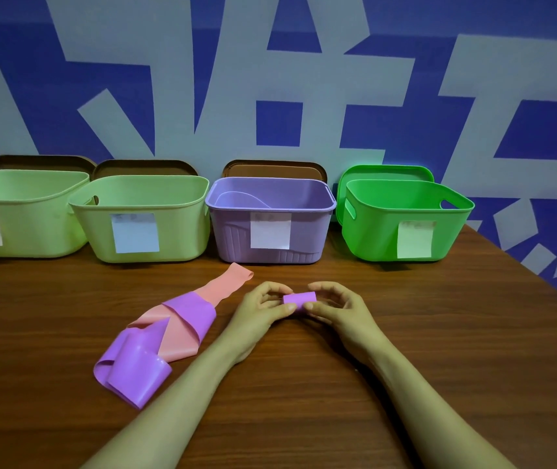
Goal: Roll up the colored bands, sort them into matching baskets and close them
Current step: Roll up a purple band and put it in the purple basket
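Observation:
A small rolled purple band sits between both hands just above the table. My left hand pinches its left end and my right hand pinches its right end, fingers curled over it. To the left lie a loose purple band and a pink band, tangled together on the wood. Behind them stands the purple basket, open, with a white label. A bright green basket is at its right, and two pale green baskets are at its left.
Brown lids lean against the wall behind the pale green and purple baskets; a green lid leans behind the bright green one. The wooden table ends along a diagonal edge at the right.

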